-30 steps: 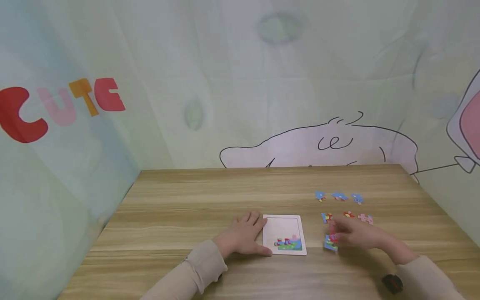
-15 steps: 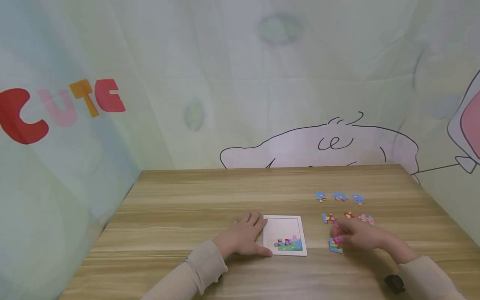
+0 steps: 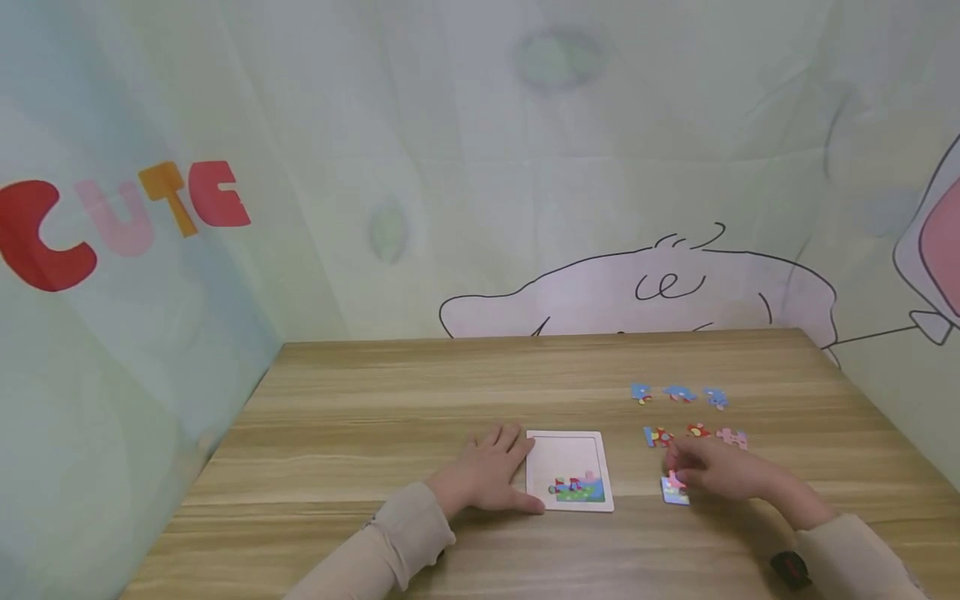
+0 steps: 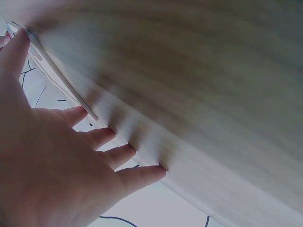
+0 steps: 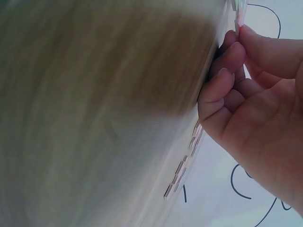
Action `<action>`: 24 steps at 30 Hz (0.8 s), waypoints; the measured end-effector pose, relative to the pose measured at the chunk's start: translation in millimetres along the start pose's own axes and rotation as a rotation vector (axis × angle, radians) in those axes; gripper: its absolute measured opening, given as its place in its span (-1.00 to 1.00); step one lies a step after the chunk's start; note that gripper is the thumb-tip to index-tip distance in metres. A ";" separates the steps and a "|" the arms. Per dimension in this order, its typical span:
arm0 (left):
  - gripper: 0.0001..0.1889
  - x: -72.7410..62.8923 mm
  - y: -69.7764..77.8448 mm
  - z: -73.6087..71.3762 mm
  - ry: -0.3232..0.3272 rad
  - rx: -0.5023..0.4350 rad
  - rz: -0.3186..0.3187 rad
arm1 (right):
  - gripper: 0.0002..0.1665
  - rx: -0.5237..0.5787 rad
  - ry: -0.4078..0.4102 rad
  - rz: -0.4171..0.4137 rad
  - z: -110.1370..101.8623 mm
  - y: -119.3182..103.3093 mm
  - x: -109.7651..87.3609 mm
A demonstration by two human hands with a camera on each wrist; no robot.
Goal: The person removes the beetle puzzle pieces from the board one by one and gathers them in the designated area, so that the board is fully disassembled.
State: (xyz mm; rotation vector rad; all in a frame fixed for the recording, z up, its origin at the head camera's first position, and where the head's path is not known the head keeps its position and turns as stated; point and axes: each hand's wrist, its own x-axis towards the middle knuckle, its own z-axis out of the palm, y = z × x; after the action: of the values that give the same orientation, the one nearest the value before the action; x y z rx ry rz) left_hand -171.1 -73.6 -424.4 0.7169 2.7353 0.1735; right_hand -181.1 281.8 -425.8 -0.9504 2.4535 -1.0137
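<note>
In the head view a white puzzle board (image 3: 561,457) lies on the table, with joined jigsaw pieces (image 3: 585,490) in its lower right part. Spread fingers of my left hand (image 3: 487,473) rest at the board's left side, thumb and index finger touching its edge, as the left wrist view also shows. To the right of the board, my right hand (image 3: 720,468) pinches a blue, green and pink jigsaw piece (image 3: 675,493) between thumb and fingertips. That piece appears tilted and catches the light. In the right wrist view, the fingers partly hide it.
Behind the right hand lie two rows of loose jigsaw pieces, with blue ones such as this piece (image 3: 679,392) farther back and a pink piece (image 3: 731,437) in the nearer row. A small black object (image 3: 790,569) lies by the right sleeve. A printed curtain hangs behind the table.
My right hand has shifted slightly right with the jigsaw piece, which has turned and now looks brighter. The left hand and board have stayed put.
</note>
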 end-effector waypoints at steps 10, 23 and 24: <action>0.04 1.9 -1.1 1.0 -0.005 -0.006 -0.001 | -0.92 -0.052 0.012 0.054 -1.2 3.1 -0.8; 0.04 2.1 -1.3 1.9 0.003 0.002 0.001 | -0.75 -0.062 0.033 -0.014 -13.2 -19.8 13.1; 0.04 2.0 -1.4 1.9 0.003 0.001 0.002 | -0.72 -0.061 0.031 -0.001 -13.6 -23.8 15.0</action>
State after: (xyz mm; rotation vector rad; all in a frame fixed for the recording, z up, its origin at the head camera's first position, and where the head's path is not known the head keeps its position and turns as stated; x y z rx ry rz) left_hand -172.8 -73.7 -426.9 0.7204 2.7381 0.1742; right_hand -188.1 265.9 -399.8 -0.9627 2.5225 -0.9658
